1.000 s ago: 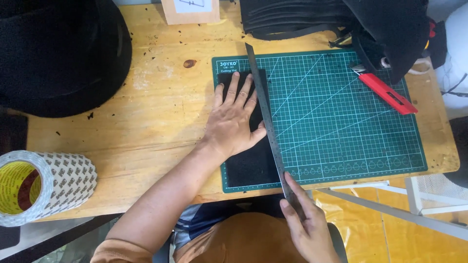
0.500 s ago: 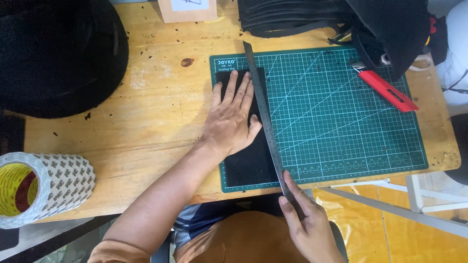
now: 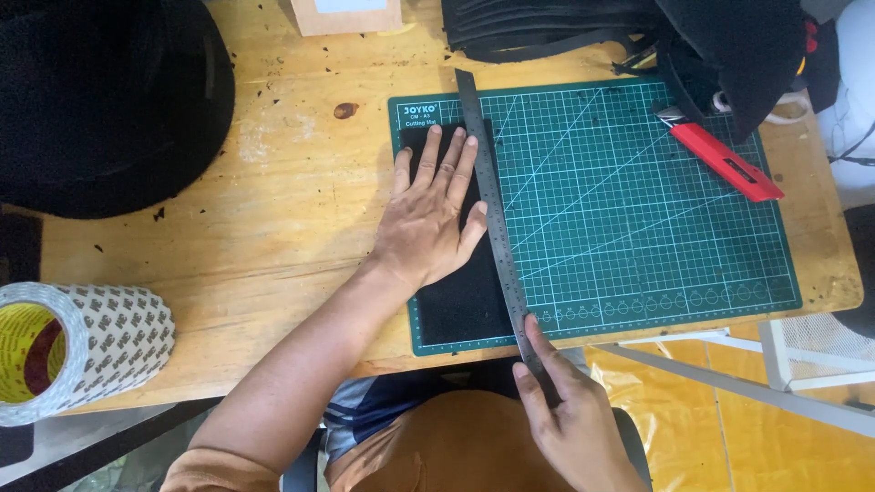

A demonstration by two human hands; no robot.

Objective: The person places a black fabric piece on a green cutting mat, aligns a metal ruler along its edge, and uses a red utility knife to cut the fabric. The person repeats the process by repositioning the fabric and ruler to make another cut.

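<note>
My left hand (image 3: 432, 214) lies flat, fingers spread, on a black sheet of material (image 3: 463, 301) at the left side of a green cutting mat (image 3: 638, 228). A long metal ruler (image 3: 492, 200) runs along the sheet's right edge, from the mat's far edge to past its near edge. My right hand (image 3: 570, 415) pinches the ruler's near end at the table's front edge.
A red utility knife (image 3: 725, 162) lies at the mat's far right corner. Black fabric and straps (image 3: 638, 32) are piled at the back right. A large black hat (image 3: 100, 100) sits back left, and a big tape roll (image 3: 77, 351) front left. A cardboard piece (image 3: 346, 14) is at the back.
The ruler has swung slightly nearer to upright along the sheet's edge, its near end shifted by my right hand. My left hand stays pressed on the black sheet.
</note>
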